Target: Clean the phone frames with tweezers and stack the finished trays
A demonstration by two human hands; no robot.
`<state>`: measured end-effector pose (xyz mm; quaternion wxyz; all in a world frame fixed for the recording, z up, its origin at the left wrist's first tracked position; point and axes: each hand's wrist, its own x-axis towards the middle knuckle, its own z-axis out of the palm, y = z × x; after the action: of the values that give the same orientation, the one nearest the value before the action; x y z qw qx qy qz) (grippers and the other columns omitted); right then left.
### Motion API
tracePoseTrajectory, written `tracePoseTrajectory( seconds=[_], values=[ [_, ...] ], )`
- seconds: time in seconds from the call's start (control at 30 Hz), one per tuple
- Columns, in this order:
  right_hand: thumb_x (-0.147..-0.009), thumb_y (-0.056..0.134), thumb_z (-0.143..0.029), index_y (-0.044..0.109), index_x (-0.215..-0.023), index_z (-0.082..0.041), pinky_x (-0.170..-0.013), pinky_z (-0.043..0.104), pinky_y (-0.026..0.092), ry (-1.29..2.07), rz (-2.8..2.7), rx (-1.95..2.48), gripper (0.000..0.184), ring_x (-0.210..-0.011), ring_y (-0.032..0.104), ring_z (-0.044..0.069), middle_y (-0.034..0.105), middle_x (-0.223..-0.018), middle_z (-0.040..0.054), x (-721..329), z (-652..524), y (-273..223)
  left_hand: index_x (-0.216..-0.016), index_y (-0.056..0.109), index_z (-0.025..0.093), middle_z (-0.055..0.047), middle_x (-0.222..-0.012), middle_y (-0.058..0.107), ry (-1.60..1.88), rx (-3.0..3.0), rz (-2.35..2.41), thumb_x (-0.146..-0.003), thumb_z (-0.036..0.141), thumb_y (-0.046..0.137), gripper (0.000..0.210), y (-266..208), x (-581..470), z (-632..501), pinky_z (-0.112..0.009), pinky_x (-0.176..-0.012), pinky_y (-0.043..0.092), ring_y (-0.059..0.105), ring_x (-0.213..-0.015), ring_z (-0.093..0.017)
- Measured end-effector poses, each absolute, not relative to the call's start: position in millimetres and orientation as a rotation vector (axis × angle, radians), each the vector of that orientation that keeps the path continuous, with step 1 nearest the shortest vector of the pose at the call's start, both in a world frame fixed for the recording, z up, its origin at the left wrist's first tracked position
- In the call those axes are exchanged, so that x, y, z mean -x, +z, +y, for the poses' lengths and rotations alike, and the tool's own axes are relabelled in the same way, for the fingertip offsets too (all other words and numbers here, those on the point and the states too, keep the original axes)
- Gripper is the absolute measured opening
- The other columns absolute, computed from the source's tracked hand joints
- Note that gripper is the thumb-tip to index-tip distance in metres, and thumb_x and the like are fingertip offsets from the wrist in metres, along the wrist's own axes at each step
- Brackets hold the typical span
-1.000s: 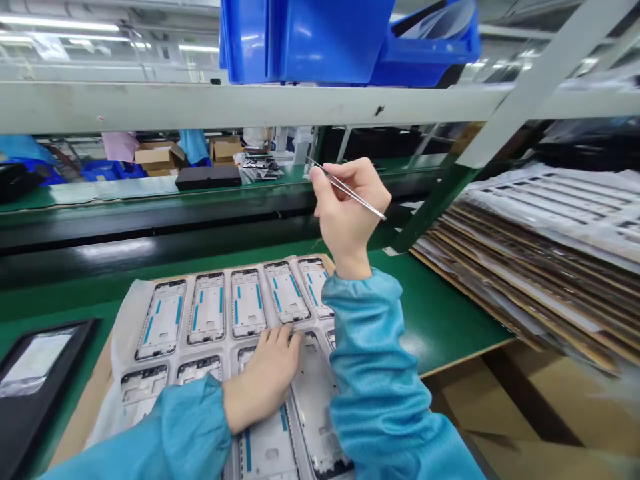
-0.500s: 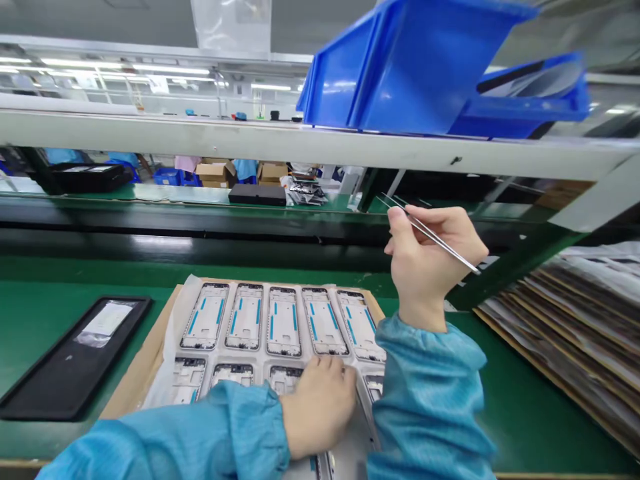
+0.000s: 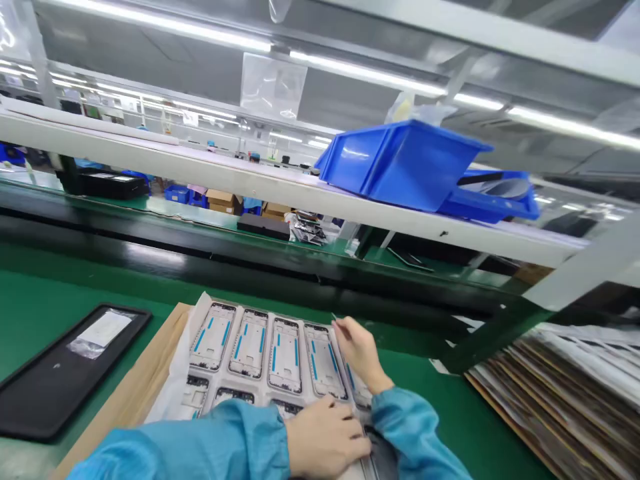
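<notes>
My right hand (image 3: 359, 352) is closed over the upper right of the tray, and one thin tip of the tweezers (image 3: 335, 317) shows past its fingers. Lower down, my left hand (image 3: 327, 437) lies palm down over the lower row with its fingers loosely apart; what is under it is hidden. A pale tray (image 3: 265, 389) holds phone middle frames in rows. One phone frame (image 3: 286, 355) in the upper row shows blue strips along its sides. The phone frame beneath my right hand is partly covered.
Left of the tray lies a black flat tray (image 3: 60, 380) with a bagged paper label (image 3: 103, 331). Stacked sheets (image 3: 555, 393) stand at the right. Blue bins (image 3: 400, 163) sit on the white shelf (image 3: 250, 179) above. Brown cardboard (image 3: 140, 380) edges the tray.
My right hand has come down and leftward from in front of the shelf to the tray, still with the tweezers. My left hand has shifted slightly and its fingers have spread. The view has tilted.
</notes>
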<state>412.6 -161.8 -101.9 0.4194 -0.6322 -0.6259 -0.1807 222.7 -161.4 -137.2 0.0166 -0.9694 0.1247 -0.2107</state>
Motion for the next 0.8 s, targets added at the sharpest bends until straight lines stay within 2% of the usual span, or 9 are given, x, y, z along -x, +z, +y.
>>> tracePoseTrajectory(
  seconds=[0.1,0.23,0.33,0.43,0.5,0.6,0.67,0.8],
  values=[
    [-0.102,0.059,-0.039,0.064,-0.094,-0.013,-0.063,0.024,0.055,-0.428,-1.562,1.654,0.027,-0.065,0.06,0.009,0.063,-0.08,-0.0009,-428,-166,-139,-0.096,0.066,0.015,-0.001,-0.085,0.068,-0.687,2.941,0.472,-0.094,0.023,0.062,0.009,-134,-227,-158,-0.033,-0.062,0.04,0.061,-0.079,-0.018],
    [-0.102,0.058,-0.038,0.065,-0.101,-0.014,-0.072,0.029,0.058,-0.404,-1.465,1.709,0.025,-0.078,0.064,0.012,0.066,-0.092,0.0024,-448,-166,-161,-0.089,0.067,0.019,-0.003,-0.091,0.065,-0.724,2.898,0.498,-0.095,0.025,0.062,0.01,-112,-222,-156,-0.033,-0.065,0.042,0.06,-0.084,-0.02],
    [-0.102,0.058,-0.038,0.064,-0.102,-0.014,-0.071,0.028,0.058,-0.359,-1.407,1.745,0.025,-0.076,0.064,0.012,0.066,-0.092,0.0025,-455,-167,-166,-0.086,0.066,0.017,-0.005,-0.094,0.063,-0.735,2.901,0.472,-0.093,0.02,0.063,0.008,-84,-203,-147,-0.036,-0.064,0.042,0.059,-0.082,-0.021],
    [-0.102,0.058,-0.038,0.064,-0.101,-0.013,-0.068,0.026,0.057,-0.299,-1.363,1.774,0.026,-0.073,0.063,0.011,0.065,-0.089,0.0016,-455,-169,-167,-0.079,0.061,0.018,-0.002,-0.088,0.062,-0.697,2.961,0.478,-0.084,0.015,0.067,0.008,-63,-168,-121,-0.033,-0.061,0.044,0.057,-0.075,-0.018],
    [-0.102,0.059,-0.04,0.065,-0.098,-0.014,-0.067,0.026,0.056,-0.252,-1.338,1.779,0.027,-0.072,0.063,0.011,0.065,-0.087,0.0011,-452,-170,-166,-0.08,0.057,0.02,-0.002,-0.087,0.063,-0.699,3.047,0.35,-0.08,0.009,0.064,0.012,-59,-138,-97,-0.029,-0.063,0.047,0.058,-0.075,-0.017],
    [-0.101,0.06,-0.044,0.065,-0.093,-0.015,-0.067,0.026,0.056,-0.211,-1.265,1.769,0.031,-0.073,0.065,0.012,0.066,-0.085,0.001,-447,-168,-161,-0.085,0.052,0.021,-0.005,-0.096,0.063,-0.772,3.159,-0.066,-0.072,-0.007,0.046,0.032,-68,-89,-63,-0.023,-0.069,0.051,0.062,-0.082,-0.015],
    [-0.097,0.062,-0.05,0.066,-0.089,-0.015,-0.066,0.026,0.057,-0.213,-1.192,1.758,0.036,-0.071,0.066,0.012,0.068,-0.082,0.0013,-442,-167,-156,-0.086,0.05,0.022,-0.005,-0.099,0.063,-0.823,3.187,-0.329,-0.07,-0.012,0.038,0.039,-81,-62,-50,-0.022,-0.073,0.052,0.064,-0.085,-0.014],
    [-0.077,0.072,-0.067,0.066,-0.077,-0.019,-0.049,0.03,0.053,-0.225,-1.031,1.722,0.048,-0.054,0.064,0.018,0.067,-0.064,0.0017,-421,-163,-130,-0.086,0.052,0.021,-0.007,-0.104,0.067,-0.867,3.195,-0.698,-0.077,-0.009,0.039,0.034,-107,-34,-52,-0.026,-0.078,0.055,0.066,-0.086,-0.017]
  ],
)
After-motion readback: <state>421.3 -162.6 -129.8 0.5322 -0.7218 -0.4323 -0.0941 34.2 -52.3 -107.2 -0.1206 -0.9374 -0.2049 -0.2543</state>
